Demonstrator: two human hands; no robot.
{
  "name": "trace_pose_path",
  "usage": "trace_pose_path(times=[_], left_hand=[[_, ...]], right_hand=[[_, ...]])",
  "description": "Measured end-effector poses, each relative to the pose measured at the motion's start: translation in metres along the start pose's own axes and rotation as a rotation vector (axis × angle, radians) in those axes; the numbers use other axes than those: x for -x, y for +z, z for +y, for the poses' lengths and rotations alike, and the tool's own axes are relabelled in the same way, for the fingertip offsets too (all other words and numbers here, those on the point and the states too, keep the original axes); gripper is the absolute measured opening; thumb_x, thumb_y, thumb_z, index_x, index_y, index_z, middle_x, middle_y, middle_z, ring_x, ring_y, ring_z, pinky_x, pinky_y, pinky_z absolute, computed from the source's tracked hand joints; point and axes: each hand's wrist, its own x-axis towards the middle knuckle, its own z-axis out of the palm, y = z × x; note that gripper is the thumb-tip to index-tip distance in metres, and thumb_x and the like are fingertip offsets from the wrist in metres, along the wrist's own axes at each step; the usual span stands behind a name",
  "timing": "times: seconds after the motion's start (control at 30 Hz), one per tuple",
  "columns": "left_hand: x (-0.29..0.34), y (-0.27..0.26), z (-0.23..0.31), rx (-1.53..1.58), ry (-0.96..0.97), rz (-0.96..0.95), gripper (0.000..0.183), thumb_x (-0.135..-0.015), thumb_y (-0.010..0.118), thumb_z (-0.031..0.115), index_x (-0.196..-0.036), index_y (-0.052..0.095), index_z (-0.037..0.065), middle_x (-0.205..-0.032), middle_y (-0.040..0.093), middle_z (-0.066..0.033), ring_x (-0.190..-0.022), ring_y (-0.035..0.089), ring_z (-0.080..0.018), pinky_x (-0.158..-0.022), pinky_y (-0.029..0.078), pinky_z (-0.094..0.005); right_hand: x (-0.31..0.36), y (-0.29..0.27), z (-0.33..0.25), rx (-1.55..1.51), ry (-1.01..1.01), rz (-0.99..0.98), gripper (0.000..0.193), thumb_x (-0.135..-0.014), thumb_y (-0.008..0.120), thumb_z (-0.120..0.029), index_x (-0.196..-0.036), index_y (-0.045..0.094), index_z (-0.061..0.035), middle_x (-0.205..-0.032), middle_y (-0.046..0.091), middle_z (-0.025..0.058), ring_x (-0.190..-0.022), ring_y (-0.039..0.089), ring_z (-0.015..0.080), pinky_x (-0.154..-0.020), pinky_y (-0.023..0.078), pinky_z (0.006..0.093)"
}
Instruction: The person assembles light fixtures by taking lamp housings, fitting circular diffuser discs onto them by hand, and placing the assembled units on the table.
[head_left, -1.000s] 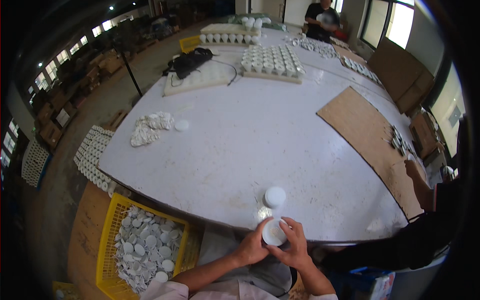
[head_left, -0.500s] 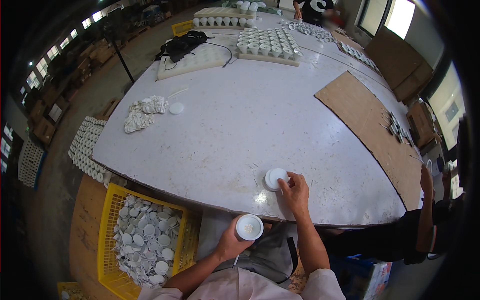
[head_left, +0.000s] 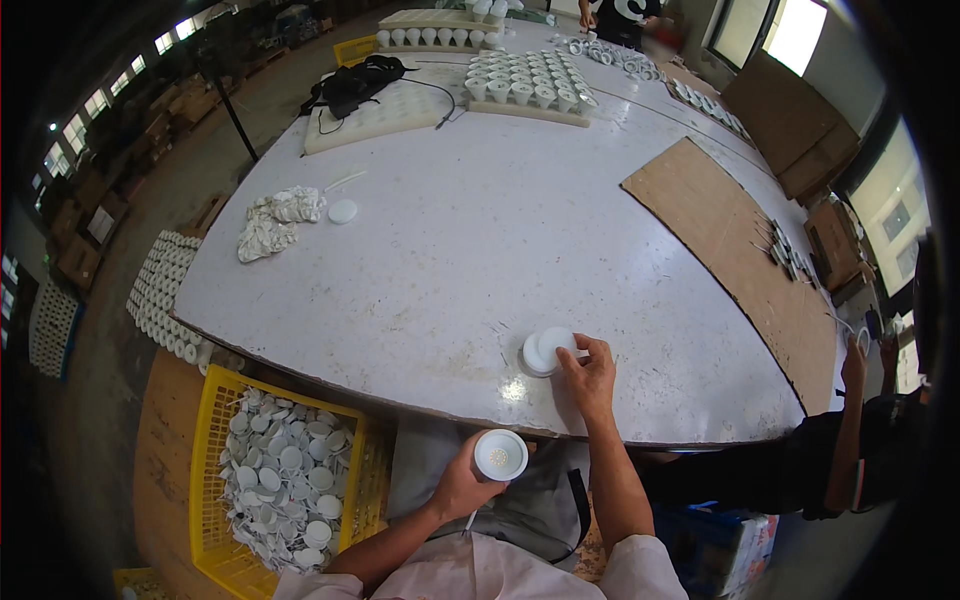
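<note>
My left hand [head_left: 462, 488] is wrapped round a round white lamp housing [head_left: 501, 456] just off the table's near edge. The housing's open face points up, with a cluster of small yellowish dots inside. On the table, my right hand [head_left: 592, 378] pinches the right edge of a flat white disc [head_left: 556, 345] between thumb and fingers. That disc overlaps another round white piece [head_left: 535, 360] beneath it, offset to the right. Whether the lower piece is a single disc or a stack, I cannot tell.
A yellow crate [head_left: 203, 490] of white discs stands at lower left. A crumpled white cloth [head_left: 272, 224] and a loose disc [head_left: 342, 211] lie farther left. White cup-shaped housings [head_left: 530, 85] fill a foam tray at the back. Cardboard [head_left: 720, 240] and a co-worker's hand [head_left: 853, 368] are at right.
The disc under my right fingers has slid slightly to the right and back across the piece below it. My left hand keeps the lamp housing in about the same place.
</note>
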Motion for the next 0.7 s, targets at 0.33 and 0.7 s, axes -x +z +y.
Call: trace_pose_path(times=[0.33,0.7], left_hand=[[-0.011,0.001,-0.021,0.067,0.035,0.020,0.069,-0.072,0.072,-0.004,-0.131,0.037,-0.002,-0.120,0.056,-0.0123,-0.110,0.057,-0.0198,-0.093,0.048,-0.0332],[-0.022,0.011,-0.017,0.003,0.078,-0.027,0.064,-0.076,0.067,-0.010,-0.130,0.035,-0.001,-0.116,0.057,-0.0129,-0.099,0.063,-0.0209,-0.082,0.055,-0.0318]], right_hand=[[0.028,-0.035,-0.006,-1.160,0.704,0.066,0.019,-0.090,0.058,-0.006,-0.108,0.051,-0.0040,-0.077,0.061,0.0053,-0.057,0.058,0.0102,-0.051,0.049,0.0213],[0.059,-0.047,-0.026,-0.599,0.276,0.134,0.015,-0.085,0.058,0.003,-0.098,0.066,-0.0001,-0.102,0.065,0.0098,-0.082,0.064,0.0181,-0.071,0.050,0.0252]])
